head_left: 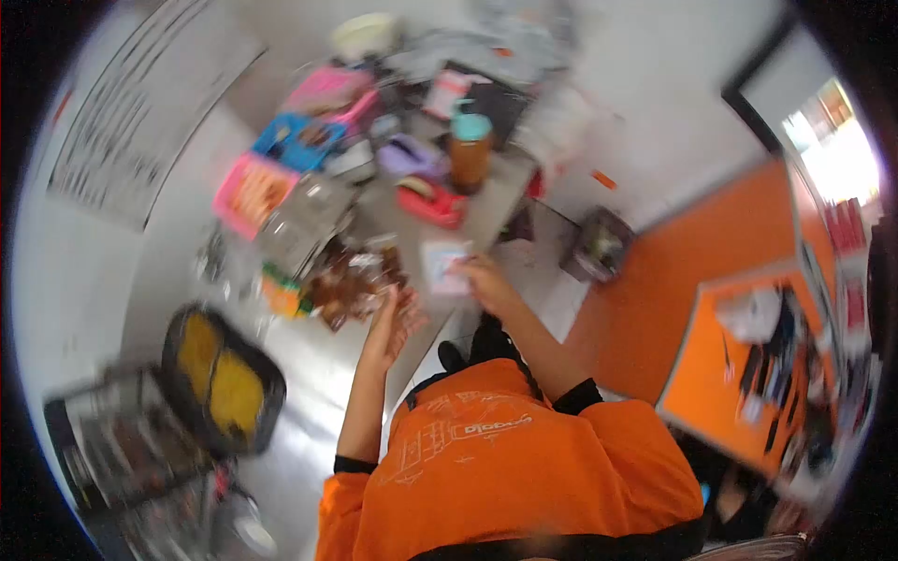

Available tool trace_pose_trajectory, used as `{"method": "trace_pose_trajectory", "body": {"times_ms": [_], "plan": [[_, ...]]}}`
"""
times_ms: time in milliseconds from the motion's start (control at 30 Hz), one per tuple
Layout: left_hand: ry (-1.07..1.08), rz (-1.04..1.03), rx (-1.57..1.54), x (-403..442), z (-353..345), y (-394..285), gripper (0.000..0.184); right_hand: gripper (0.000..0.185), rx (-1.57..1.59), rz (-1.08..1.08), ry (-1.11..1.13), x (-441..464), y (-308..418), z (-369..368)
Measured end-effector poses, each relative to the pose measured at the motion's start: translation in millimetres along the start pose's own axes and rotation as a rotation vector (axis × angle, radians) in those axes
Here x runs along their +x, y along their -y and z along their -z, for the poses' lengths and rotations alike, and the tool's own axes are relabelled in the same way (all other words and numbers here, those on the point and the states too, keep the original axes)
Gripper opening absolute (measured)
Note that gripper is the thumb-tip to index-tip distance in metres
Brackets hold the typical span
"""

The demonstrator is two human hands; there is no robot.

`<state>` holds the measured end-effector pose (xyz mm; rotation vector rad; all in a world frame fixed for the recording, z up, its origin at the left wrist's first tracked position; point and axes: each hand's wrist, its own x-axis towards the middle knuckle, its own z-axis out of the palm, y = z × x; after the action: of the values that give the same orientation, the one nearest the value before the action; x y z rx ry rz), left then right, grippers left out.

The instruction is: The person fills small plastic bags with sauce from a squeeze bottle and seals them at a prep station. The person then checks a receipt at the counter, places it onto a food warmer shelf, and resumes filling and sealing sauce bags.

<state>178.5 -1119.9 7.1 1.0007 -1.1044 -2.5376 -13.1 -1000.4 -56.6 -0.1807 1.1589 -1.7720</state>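
My right hand (482, 282) is closed on the edge of a flat, pale card or packet (445, 267), whose print is too blurred to read. My left hand (398, 325) is beside the table edge with thumb and fingers apart, and nothing shows in it. Just left of that hand lies a heap of small clear packets with brown contents (351, 285). A green and orange packet (282, 292) rests at the heap's left side.
Farther back on the table (379, 220) are a red holder (430, 204), a purple container (410, 157), an amber bottle with a teal lid (470, 154), and pink (251, 194) and blue (295, 142) baskets. A black two-part tray (224, 379) stands left; a bin (599, 245) stands right.
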Motion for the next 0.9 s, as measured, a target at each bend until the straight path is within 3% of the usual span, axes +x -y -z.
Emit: {"method": "trace_pose_trajectory", "body": {"times_ms": [67, 133, 167, 200, 267, 367, 400, 467, 500, 567, 600, 700, 800, 900], "plan": [[0.329, 0.129, -0.164, 6.0, -47.1, 2.3, 0.064, 0.024, -0.205, -0.020, 0.096, -26.5, -1.2, 7.3], [0.392, 0.267, -0.214, 32.8, -46.9, 40.5, 0.061, 0.031, -0.164, 0.243, 0.006, -51.7, -29.4, 2.6], [0.307, 0.324, -0.153, 24.8, -71.2, 45.0, 0.051, 0.046, -0.782, 0.319, -0.192, -60.9, -24.9, -1.4], [0.331, 0.357, -0.216, 26.4, -84.7, 57.7, 0.046, 0.055, -0.750, 0.436, -0.341, -74.7, -18.7, -3.9], [0.525, 0.455, -0.265, 51.9, -75.7, 77.1, 0.047, 0.051, -0.677, 0.447, -0.374, -106.9, 4.3, 8.8], [0.566, 0.346, -0.071, 11.4, -158.6, 62.2, 0.046, 0.054, -0.924, 0.546, -0.606, -162.1, 40.0, 27.0], [0.554, 0.383, -0.076, 20.6, -168.3, 66.6, 0.045, 0.054, -1.000, 0.514, -0.531, -189.0, 64.5, 32.7], [0.512, 0.440, -0.094, 36.5, -192.6, 80.5, 0.044, 0.050, -1.064, 0.730, -0.733, -219.4, 77.4, 53.3], [0.608, 0.507, -0.011, 38.1, -205.9, 86.9, 0.044, 0.047, -1.099, 0.835, -0.828, -233.2, 82.2, 63.1], [0.792, 0.626, 0.150, 26.5, -238.8, 105.7, 0.045, 0.047, -1.145, 0.836, -0.930, -272.7, 98.3, 86.4], [0.839, 0.603, 0.352, 21.9, -248.6, 118.4, 0.059, 0.048, -1.171, 0.835, -0.979, -291.3, 106.8, 95.7], [1.012, 0.989, 0.313, -4.1, -295.4, 157.4, 0.078, 0.046, -1.050, 0.493, -0.771, -334.1, 110.3, 133.4], [1.049, 1.067, 0.283, -31.0, -327.7, 190.4, 0.088, 0.040, -1.040, 0.491, -0.838, -374.9, 102.5, 150.9], [1.024, 1.080, 0.374, -42.8, -348.8, 214.1, 0.090, 0.034, -1.101, 0.665, -1.032, -397.2, 89.5, 161.8]]}}
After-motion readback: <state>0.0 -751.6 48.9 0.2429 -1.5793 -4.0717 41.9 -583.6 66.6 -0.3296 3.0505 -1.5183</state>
